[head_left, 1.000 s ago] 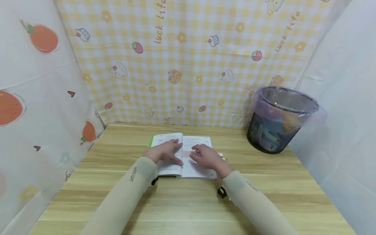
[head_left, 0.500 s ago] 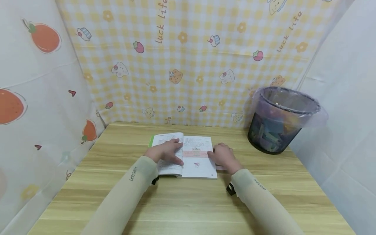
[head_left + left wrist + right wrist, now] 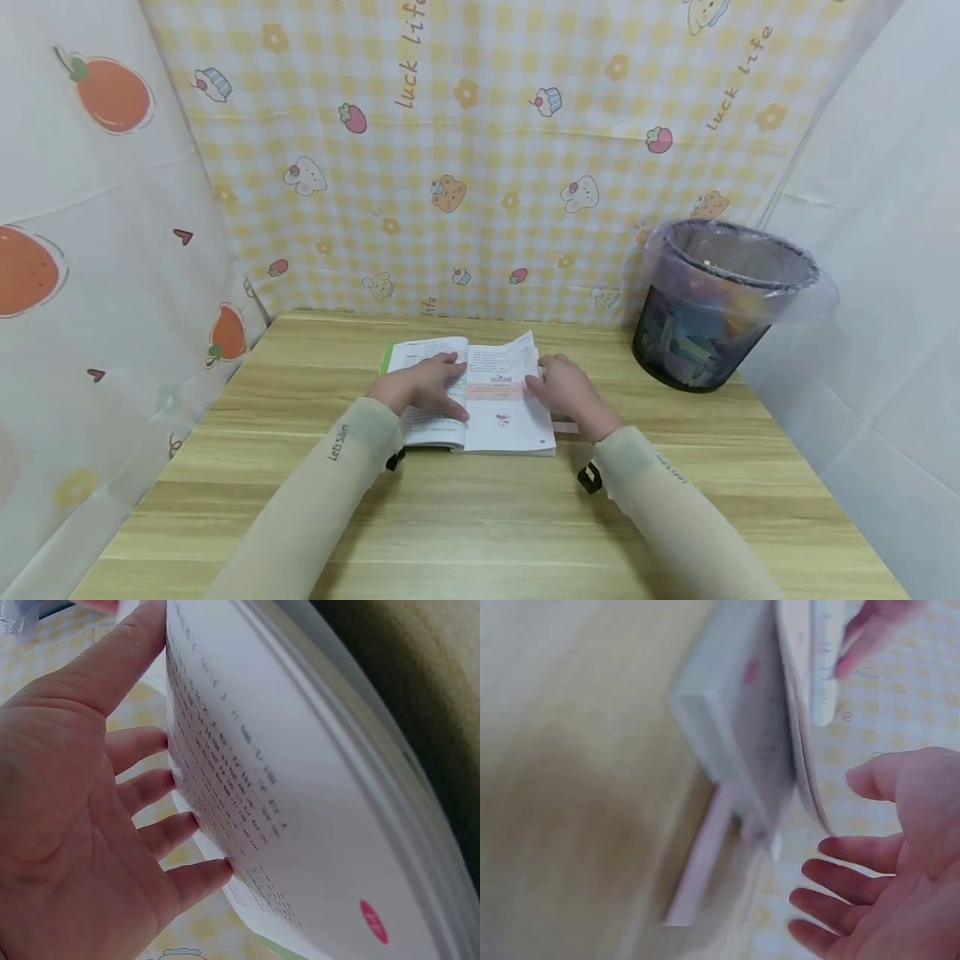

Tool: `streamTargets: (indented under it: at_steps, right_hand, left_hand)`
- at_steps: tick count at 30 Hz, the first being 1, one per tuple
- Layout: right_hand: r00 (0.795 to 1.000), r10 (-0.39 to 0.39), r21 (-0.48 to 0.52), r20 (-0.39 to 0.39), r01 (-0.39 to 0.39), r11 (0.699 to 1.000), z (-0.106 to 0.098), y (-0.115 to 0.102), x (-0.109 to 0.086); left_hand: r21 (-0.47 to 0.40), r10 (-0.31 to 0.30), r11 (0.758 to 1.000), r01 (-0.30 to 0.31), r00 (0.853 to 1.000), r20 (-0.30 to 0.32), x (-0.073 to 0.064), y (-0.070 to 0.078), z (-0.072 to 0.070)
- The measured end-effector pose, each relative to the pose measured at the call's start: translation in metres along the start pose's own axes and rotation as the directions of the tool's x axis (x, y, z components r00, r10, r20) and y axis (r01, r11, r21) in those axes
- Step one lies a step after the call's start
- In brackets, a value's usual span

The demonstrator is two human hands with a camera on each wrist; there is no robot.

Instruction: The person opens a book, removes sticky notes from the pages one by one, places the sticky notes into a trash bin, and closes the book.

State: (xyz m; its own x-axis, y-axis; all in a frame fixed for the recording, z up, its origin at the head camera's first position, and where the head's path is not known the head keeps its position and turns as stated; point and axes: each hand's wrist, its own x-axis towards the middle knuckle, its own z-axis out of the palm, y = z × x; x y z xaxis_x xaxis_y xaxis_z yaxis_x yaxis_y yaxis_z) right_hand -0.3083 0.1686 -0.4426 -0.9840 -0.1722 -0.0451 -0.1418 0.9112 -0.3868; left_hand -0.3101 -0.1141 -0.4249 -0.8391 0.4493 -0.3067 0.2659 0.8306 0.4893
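Observation:
An open book (image 3: 517, 433) lies on the wooden table, its printed pages facing up. My left hand (image 3: 423, 386) rests with spread fingers on the left page (image 3: 225, 750), near the spine. At the right edge of the book is my right hand (image 3: 570, 387); its fingertips touch the edge of a lifted page (image 3: 799, 727). In the right wrist view the thumb stands apart from the fingers, which look relaxed. That page's far corner (image 3: 525, 342) curls up. A pink strip (image 3: 565, 427) sticks out from beside or under the book, below my right hand.
A dark mesh waste bin (image 3: 686, 333) with a purple plastic liner stands at the back right of the table (image 3: 465, 525). A yellow checked cloth (image 3: 480, 233) hangs behind the table, with white sheets at both sides.
My right hand has moved from over the right page to its outer edge, and a page there has risen with its far corner curling. The left hand has stayed in place.

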Motion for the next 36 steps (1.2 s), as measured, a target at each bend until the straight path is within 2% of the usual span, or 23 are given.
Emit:
streamTargets:
  at_steps: [2,4,6,7,8,10,13,14,15,16,17,18,19,22,26,31,36]
  right_hand:
    - [1.0,-0.006,0.102,-0.008,0.007,0.995,-0.004,-0.002,0.001]
    - [1.0,-0.003,0.217,-0.006,0.005,0.976,-0.007,-0.003,0.001]
    - [1.0,-0.001,0.356,0.01,-0.003,0.934,-0.01,-0.004,0.001]
    - [1.0,0.003,0.43,0.02,-0.012,0.903,-0.011,-0.004,0.001]
    - [0.999,0.009,0.501,0.03,-0.023,0.865,-0.012,-0.004,0.0]
    - [0.998,-0.004,0.646,0.055,-0.033,0.762,-0.012,-0.005,0.001]
    - [0.995,-0.014,0.826,0.099,-0.074,0.559,-0.011,-0.007,0.003]
    - [0.993,-0.027,0.861,0.111,-0.083,0.501,-0.01,-0.008,0.004]
    - [0.992,-0.047,0.881,0.12,-0.084,0.465,-0.008,-0.009,0.005]
    - [0.99,-0.063,0.886,0.125,-0.083,0.456,-0.006,-0.01,0.005]
    - [0.989,-0.072,0.886,0.126,-0.08,0.457,-0.004,-0.011,0.006]
    - [0.988,-0.087,0.878,0.126,-0.071,0.473,-0.001,-0.013,0.006]
    - [0.988,-0.1,0.861,0.12,-0.053,0.507,0.002,-0.014,0.006]
    - [0.988,-0.128,0.767,0.083,0.019,0.642,0.01,-0.021,0.004]
    - [0.98,-0.195,0.628,0.043,0.125,0.768,0.019,-0.032,-0.001]
    - [0.957,-0.28,0.473,0.071,0.214,0.855,0.028,-0.047,-0.006]
    - [0.934,-0.312,0.34,0.175,0.241,0.909,0.034,-0.057,-0.011]
  left_hand:
    - [0.001,0.004,1.0,-0.004,1.0,0.0,0.0,0.0,-0.001]
    - [0.009,0.01,1.0,-0.01,1.0,-0.001,0.0,0.0,-0.002]
    - [0.02,0.022,1.0,-0.022,1.0,-0.003,0.0,-0.001,-0.003]
    - [0.022,0.028,0.999,-0.028,1.0,-0.005,0.0,-0.002,-0.003]
    - [0.025,0.036,0.999,-0.036,0.999,-0.009,0.0,-0.003,-0.003]
    - [0.033,0.054,0.998,-0.053,0.998,-0.016,0.0,-0.007,-0.003]
    - [0.017,0.07,0.997,-0.07,0.997,-0.038,-0.002,-0.014,-0.003]
    - [0.012,0.077,0.997,-0.077,0.996,-0.052,-0.003,-0.017,-0.004]
    - [0.012,0.084,0.996,-0.083,0.994,-0.067,-0.005,-0.02,-0.005]
    - [0.011,0.088,0.996,-0.088,0.992,-0.085,-0.006,-0.024,-0.006]
    - [0.007,0.089,0.996,-0.088,0.991,-0.104,-0.007,-0.027,-0.008]
    - [0.009,0.093,0.996,-0.093,0.988,-0.123,-0.009,-0.029,-0.01]
    - [0.003,0.093,0.996,-0.094,0.986,-0.14,-0.011,-0.032,-0.011]
    - [0.004,0.094,0.996,-0.094,0.979,-0.18,-0.016,-0.04,-0.016]
    - [-0.021,0.096,0.995,-0.102,0.974,-0.206,-0.024,-0.048,-0.022]
    - [-0.076,0.076,0.993,-0.095,0.971,-0.226,-0.032,-0.059,-0.024]
    - [-0.096,0.051,0.992,-0.076,0.97,-0.24,-0.041,-0.068,-0.028]
